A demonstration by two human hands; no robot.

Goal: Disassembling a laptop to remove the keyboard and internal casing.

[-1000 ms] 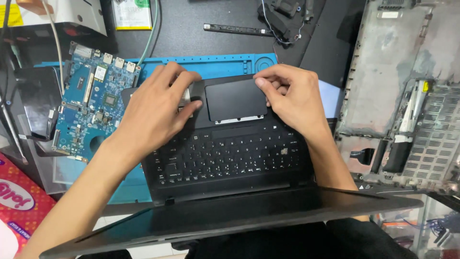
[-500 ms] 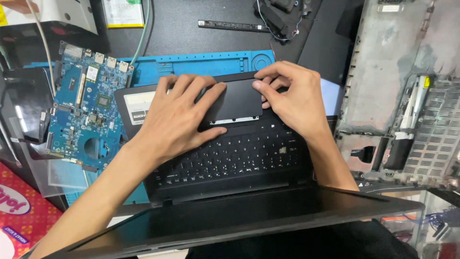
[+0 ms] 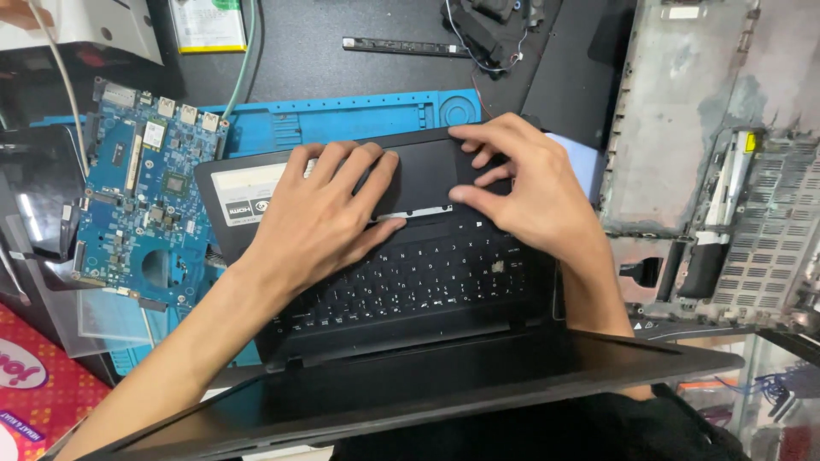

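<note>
Both hands are down on the touchpad (image 3: pixel 427 175) of an open black laptop (image 3: pixel 401 282). The left hand (image 3: pixel 320 218) lies flat with its fingers spread across the pad's left half, pressing rather than pinching. The right hand (image 3: pixel 525 183) has its thumb hooked at the pad's lower edge and its fingers curled over the far right corner, a loose grip on the rim, holding nothing free.

The pad sits in the palm rest, right under the grip. Its lower edge shows a thin bright strip and looks slightly lifted from the recess, so I would judge it neither fully seated nor fully out; which way it is going I cannot tell. The keyboard (image 3: pixel 410 282) nearer the person is in place and the lid (image 3: pixel 410 384) is hinged wide open toward the person.

The laptop is turned round: palm rest and pad face away from the person, hinge near them. The pad's long axis runs left to right, across the line of the forearms.

Left of the left hand lies a bare blue board (image 3: pixel 141 205). Beyond the fingertips is a blue mat (image 3: pixel 342 119) on the dark bench (image 3: pixel 307 51). Right of the right hand lie stripped grey shells (image 3: pixel 692 128), which suggests other machines lie apart here.
</note>
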